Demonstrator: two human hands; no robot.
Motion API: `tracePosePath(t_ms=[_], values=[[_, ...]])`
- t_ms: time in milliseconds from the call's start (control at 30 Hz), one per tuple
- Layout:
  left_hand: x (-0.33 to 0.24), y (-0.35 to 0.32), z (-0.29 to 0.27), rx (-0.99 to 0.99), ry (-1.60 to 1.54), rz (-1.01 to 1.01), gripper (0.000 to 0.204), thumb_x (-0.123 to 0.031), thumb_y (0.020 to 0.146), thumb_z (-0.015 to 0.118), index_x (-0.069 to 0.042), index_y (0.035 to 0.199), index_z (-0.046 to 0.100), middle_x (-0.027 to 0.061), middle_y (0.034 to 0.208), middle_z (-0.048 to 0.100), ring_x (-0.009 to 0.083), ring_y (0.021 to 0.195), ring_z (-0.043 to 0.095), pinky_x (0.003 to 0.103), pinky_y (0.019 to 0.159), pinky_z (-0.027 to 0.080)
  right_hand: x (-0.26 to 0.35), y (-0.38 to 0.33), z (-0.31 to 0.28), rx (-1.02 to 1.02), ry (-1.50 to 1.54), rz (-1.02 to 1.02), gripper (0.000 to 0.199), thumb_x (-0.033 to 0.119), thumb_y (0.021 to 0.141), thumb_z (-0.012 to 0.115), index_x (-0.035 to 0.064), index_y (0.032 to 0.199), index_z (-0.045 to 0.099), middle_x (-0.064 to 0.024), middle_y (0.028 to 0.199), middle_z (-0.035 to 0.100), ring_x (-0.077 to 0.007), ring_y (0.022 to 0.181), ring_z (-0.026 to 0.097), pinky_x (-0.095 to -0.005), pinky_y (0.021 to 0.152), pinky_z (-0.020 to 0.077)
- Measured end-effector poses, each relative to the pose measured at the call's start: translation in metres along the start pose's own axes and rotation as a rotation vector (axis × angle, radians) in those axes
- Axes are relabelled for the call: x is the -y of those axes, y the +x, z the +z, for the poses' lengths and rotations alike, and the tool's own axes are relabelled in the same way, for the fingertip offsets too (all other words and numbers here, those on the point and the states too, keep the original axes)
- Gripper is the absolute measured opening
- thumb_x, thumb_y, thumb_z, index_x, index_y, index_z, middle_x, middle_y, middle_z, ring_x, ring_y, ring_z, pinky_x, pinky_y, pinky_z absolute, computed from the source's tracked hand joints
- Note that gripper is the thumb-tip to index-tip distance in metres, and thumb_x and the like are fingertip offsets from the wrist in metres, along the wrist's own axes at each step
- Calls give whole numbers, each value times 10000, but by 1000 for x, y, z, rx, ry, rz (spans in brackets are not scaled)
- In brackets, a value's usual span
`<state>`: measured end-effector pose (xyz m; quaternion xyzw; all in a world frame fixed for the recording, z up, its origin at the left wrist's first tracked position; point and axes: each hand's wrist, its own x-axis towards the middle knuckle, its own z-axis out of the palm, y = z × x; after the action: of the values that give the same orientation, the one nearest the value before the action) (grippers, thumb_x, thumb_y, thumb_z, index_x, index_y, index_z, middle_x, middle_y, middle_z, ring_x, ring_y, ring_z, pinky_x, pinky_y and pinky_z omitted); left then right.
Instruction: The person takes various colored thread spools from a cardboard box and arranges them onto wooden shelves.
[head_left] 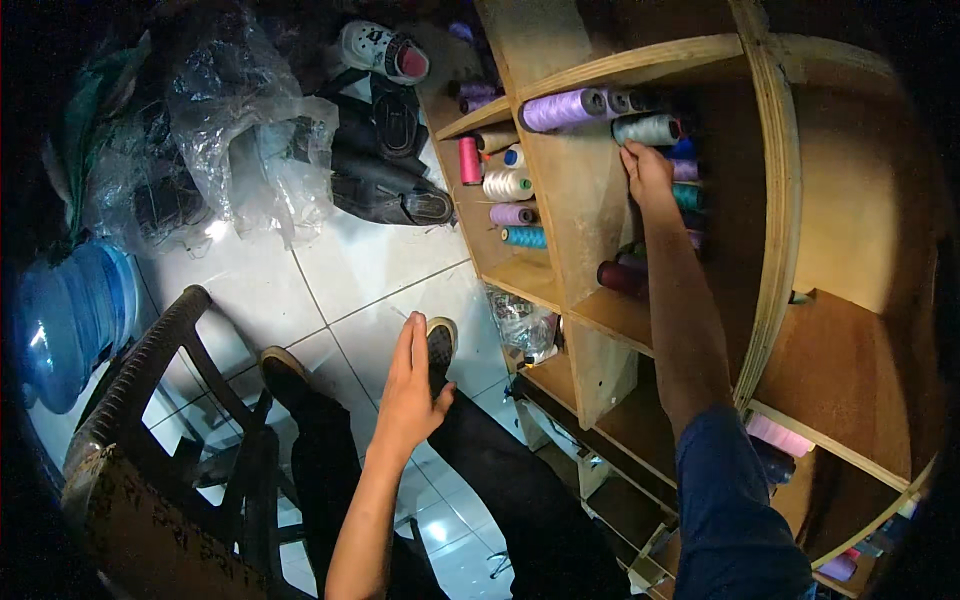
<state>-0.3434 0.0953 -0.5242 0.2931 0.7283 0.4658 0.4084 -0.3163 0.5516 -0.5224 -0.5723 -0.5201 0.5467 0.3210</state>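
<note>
So the right hand is up inside a compartment of the wooden shelf, fingertips right against a grey-blue thread spool. The fingers are bent toward its near end, but from where I'm standing I can't tell if they're really pinching it or just touching. That spool sits just beside a fat lilac spool, with more colours crowded along that side, probably so you can pick out a shade at a glance.

Left hand holds nothing: fingers straight and pressed together, thumb sticking out, hanging over the tiles. Looks like it's just there for balance, if you ask me.

Texture-wise, the shelf edges show layered plywood stripes, and the thread has a soft sheen. The white cone next door looks glossy and tightly wound. Over by the shoes, crinkly clear plastic bags catch the light.
</note>
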Motion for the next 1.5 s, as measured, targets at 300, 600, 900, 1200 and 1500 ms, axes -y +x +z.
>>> tracePosePath(t_ms=[300, 600, 900, 1200, 1500], values=[[0, -1, 3, -3, 37, 20, 967, -2, 652, 696, -29, 1420, 110, 232, 1402, 244, 410, 1263, 318, 404, 1041, 315, -11, 11, -13, 114, 105, -58, 86, -91, 748, 601, -45, 790, 543, -108, 861, 576, -235, 853, 583, -340, 840, 504], [3, -10, 9, -20, 29, 40, 939, -8, 677, 694, -35, 1421, 122, 229, 1401, 245, 409, 1270, 307, 398, 1042, 309, -13, 3, -22, 32, -73, -162, 54, -62, 771, 570, -17, 798, 555, -90, 876, 593, -205, 798, 597, -316, 770, 522], [-97, -111, -70, -467, -54, -114, 529, 114, 669, 647, -75, 1157, 568, 130, 1294, 412, 234, 1029, 547, 307, 800, 509, -15, -285, 29, 379, 14, 277, 353, -19, 806, 612, -117, 1123, 490, -187, 1044, 562, -266, 935, 603, -331, 815, 532], [-313, -284, -250, -828, 152, 187, 380, 70, 711, 631, -51, 1069, 598, 87, 1069, 509, 115, 800, 564, 236, 649, 471, 36, -473, 29, 1435, -636, -80, 284, 19, 766, 624, -4, 1048, 595, -124, 907, 669, -171, 814, 654, -286, 717, 517], [-179, -370, -385, -1298, 596, -724, 529, -303, 745, 678, 56, 1113, 552, 228, 1026, 615, 304, 949, 607, 366, 836, 471, 36, -424, 62, 1418, -672, -229, 266, 72, 795, 605, 25, 1056, 593, -81, 793, 657, -148, 677, 631, -273, 633, 500]])
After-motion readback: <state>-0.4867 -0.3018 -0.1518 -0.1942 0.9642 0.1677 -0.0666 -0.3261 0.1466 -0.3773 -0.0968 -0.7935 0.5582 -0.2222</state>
